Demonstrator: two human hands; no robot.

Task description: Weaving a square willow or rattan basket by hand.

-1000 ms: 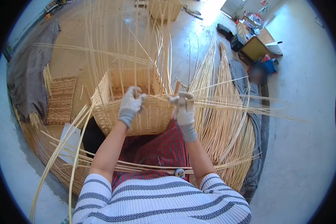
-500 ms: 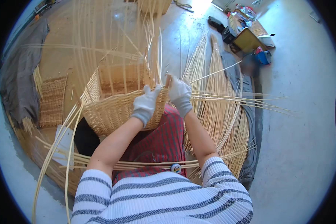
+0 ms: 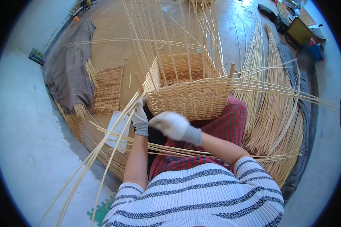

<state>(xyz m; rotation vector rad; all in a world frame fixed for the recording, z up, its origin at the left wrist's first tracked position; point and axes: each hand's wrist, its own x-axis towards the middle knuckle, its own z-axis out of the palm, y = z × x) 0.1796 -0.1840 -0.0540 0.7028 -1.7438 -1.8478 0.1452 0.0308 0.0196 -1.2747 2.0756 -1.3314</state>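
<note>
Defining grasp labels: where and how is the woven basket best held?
Probably the woven basket's near rim, midway between the two corner pegs, pinched from the person's side: that wall faces them, and the open top leaves room inside. Grip between the thin upright stakes; avoid the corners, where long loose strands trail out.

There was 1 basket (image 3: pixel 189 100) w/ 2 pegs (image 3: pixel 231 70), 1 L hand (image 3: pixel 139 116), 1 R hand (image 3: pixel 170 125), 2 gloves (image 3: pixel 141 128) tot. Also 1 woven mat (image 3: pixel 108 89), 1 white sheet (image 3: pixel 117 132), 2 grey cloths (image 3: pixel 70 62), min. 2 cane bundles (image 3: pixel 269 123). Loose canes (image 3: pixel 104 142) were too many to ct.
</note>
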